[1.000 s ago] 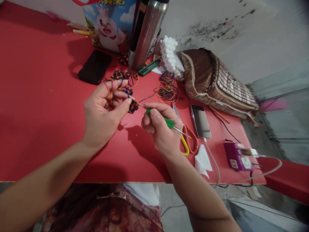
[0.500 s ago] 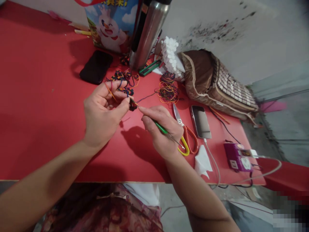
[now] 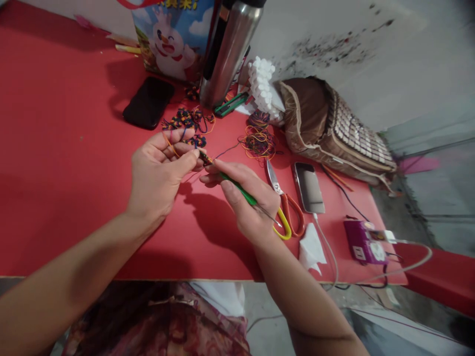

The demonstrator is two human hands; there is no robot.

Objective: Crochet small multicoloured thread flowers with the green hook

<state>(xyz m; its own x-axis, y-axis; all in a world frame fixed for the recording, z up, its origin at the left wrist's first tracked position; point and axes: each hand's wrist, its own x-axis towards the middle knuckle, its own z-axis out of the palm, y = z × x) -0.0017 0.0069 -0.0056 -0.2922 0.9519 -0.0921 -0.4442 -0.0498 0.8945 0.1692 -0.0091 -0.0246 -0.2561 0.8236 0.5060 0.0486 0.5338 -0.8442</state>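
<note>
My left hand [image 3: 158, 165] pinches a small dark multicoloured crocheted piece [image 3: 205, 157] between thumb and fingers, with orange and blue yarn looped over its fingers. In my right hand [image 3: 250, 198] is a green-handled crochet hook [image 3: 243, 192]; its front end meets the crocheted piece, while a metal tip sticks out behind. A strand runs from the work to a loose tangle of multicoloured yarn [image 3: 259, 142]. Beyond my left hand lie finished-looking dark and orange crocheted bits [image 3: 184, 118].
On the red table [image 3: 74, 198] are a black phone [image 3: 148, 102], steel flask [image 3: 232, 54], green cutter [image 3: 230, 105], scissors [image 3: 276, 183], a charging phone [image 3: 308, 187], white tissue [image 3: 312, 247], purple power block [image 3: 365, 241] and brown bag [image 3: 334, 123].
My right hand's fingers have shifted, with the lower fingers now extended under the piece and the hook more exposed. The crocheted piece has tilted slightly in my left hand.
</note>
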